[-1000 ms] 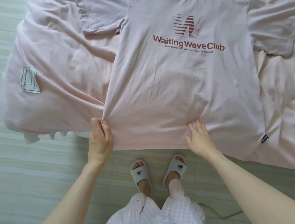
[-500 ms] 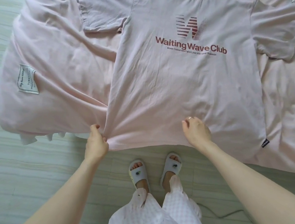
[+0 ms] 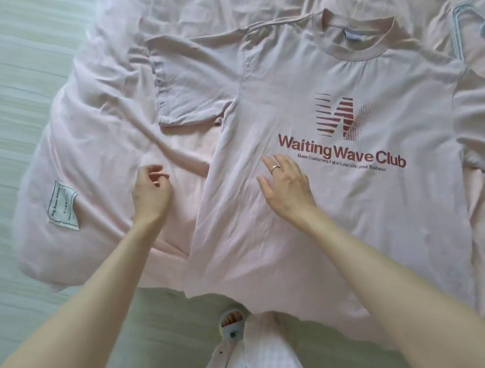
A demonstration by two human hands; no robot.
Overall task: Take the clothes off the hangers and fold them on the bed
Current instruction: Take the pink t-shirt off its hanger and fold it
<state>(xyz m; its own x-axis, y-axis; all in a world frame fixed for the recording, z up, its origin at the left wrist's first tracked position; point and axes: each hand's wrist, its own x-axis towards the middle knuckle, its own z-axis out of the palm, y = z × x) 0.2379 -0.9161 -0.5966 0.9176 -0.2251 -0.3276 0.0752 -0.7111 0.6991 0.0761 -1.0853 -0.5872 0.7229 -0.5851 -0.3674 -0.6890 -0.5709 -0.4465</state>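
Fingers straight on right hand (image 3: 285, 183), flattening the t-shirt (image 3: 315, 221) for folding; left hand (image 3: 151, 194) loosely curled, seemingly holding nothing.

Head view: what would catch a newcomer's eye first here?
The pink T-shirt spread face up across the bed dominates, its dark red "Waiting Wave Club" print right of centre. Both hands sit mid-frame: the right hand, wearing a ring, rests flat on the shirt, while the left hand hovers loosely curled over the sheet beside it. A white label marks the bedding at far left.
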